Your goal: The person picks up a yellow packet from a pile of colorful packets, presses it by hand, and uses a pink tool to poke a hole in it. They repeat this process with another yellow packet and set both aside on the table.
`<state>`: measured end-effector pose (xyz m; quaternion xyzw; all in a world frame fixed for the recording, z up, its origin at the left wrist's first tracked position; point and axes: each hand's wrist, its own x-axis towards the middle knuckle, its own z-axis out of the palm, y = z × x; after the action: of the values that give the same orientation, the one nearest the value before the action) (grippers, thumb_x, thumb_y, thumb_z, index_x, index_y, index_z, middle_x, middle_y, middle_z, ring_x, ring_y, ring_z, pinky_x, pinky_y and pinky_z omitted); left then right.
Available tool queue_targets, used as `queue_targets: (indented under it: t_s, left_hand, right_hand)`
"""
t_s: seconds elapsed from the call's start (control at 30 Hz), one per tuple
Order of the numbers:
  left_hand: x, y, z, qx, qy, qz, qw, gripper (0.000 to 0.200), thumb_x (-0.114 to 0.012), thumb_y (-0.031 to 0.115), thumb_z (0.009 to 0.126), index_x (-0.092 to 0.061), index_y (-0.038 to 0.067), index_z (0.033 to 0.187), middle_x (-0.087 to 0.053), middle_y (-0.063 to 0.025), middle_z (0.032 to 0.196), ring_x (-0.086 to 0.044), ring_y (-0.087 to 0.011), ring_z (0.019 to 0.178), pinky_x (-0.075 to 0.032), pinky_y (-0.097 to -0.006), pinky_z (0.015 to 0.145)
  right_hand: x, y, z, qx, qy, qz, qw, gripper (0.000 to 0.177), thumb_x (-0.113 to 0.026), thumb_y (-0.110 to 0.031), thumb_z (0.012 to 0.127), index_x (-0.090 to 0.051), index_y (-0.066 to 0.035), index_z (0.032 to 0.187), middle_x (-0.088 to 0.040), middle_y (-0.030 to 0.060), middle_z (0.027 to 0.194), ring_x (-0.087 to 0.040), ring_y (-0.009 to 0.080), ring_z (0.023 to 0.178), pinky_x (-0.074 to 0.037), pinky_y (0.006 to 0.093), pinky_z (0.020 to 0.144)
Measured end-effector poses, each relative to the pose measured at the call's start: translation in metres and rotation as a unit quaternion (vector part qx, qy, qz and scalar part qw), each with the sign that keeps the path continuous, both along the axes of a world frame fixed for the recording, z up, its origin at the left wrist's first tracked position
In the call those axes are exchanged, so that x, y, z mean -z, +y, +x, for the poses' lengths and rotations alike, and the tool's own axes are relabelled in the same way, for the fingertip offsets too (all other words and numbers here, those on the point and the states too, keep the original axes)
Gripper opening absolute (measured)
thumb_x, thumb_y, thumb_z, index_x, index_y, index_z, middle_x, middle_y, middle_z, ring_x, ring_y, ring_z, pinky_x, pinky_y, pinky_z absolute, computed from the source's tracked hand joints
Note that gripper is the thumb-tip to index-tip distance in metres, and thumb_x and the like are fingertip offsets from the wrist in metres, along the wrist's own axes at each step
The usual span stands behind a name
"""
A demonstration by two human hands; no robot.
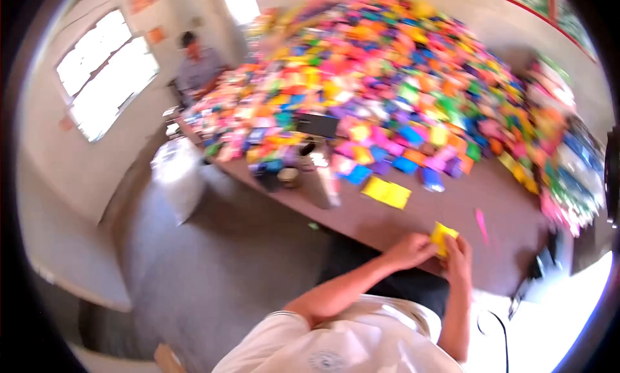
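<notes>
Near the front edge of the brown table, my left hand (413, 250) and my right hand (458, 255) hold a small yellow packet (444, 236) between them. The fingers of both hands are closed on its sides. Motion blur hides exactly what the packet is made of. Farther in on the table lies a flat yellow piece (386, 193) with a crease down its middle. A thin pink strip (482, 226) rests to the right of my hands.
A big heap of colourful small packets (387, 76) covers the back of the table (361, 221). A dark phone-like slab (317, 125), a metal container (318, 173) and a small cup (288, 176) stand at its left edge. A white sack (177, 173) stands on the floor; another person (197, 69) sits behind it.
</notes>
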<state>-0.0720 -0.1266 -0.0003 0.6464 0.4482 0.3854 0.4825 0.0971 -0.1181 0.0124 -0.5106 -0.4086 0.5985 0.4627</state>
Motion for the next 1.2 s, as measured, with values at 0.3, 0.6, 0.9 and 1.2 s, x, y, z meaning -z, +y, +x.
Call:
queue_targets:
  t_s: [0.3,0.6,0.9,1.2]
  left_hand:
    - [-0.002,0.001,-0.002,-0.027,-0.033,0.017,0.999,0.034,-0.059,0.034,0.092,-0.065,0.001,0.092,-0.059,-0.0005,0.072,-0.054,-0.0075,0.071,-0.046,-0.0265,0.064]
    - [-0.001,0.001,-0.004,-0.020,-0.002,0.055,0.998,0.034,-0.052,0.033,0.097,-0.061,0.001,0.088,-0.061,-0.0073,0.074,-0.059,-0.0160,0.068,-0.046,-0.0288,0.062]
    - [0.001,0.001,-0.004,-0.008,-0.023,0.058,0.998,0.031,-0.052,0.030,0.097,-0.060,0.001,0.092,-0.060,-0.0068,0.075,-0.059,-0.0166,0.069,-0.047,-0.0285,0.063]
    - [0.005,0.001,-0.006,0.006,-0.046,0.026,0.999,0.033,-0.048,0.035,0.099,-0.059,0.004,0.095,-0.057,-0.0026,0.077,-0.054,-0.0104,0.072,-0.043,-0.0242,0.065]
  right_hand:
    - [-0.006,0.012,-0.003,-0.051,0.036,0.028,0.998,0.026,-0.062,-0.026,0.092,-0.064,-0.002,0.102,-0.061,-0.0007,0.080,-0.052,0.0052,0.061,-0.041,0.0193,0.051]
    - [0.008,0.018,0.011,-0.163,0.114,0.085,0.976,0.027,-0.062,-0.019,0.091,-0.061,-0.001,0.111,-0.065,0.0022,0.096,-0.059,0.0090,0.079,-0.048,0.0220,0.070]
    - [0.006,0.021,0.008,-0.129,0.151,0.045,0.979,0.025,-0.066,-0.017,0.089,-0.061,-0.001,0.108,-0.065,0.0028,0.095,-0.060,0.0102,0.083,-0.049,0.0235,0.076]
    - [0.007,0.023,-0.005,-0.076,0.146,0.049,0.985,0.023,-0.070,-0.018,0.087,-0.064,-0.001,0.100,-0.065,0.0027,0.087,-0.061,0.0103,0.078,-0.049,0.0236,0.072]
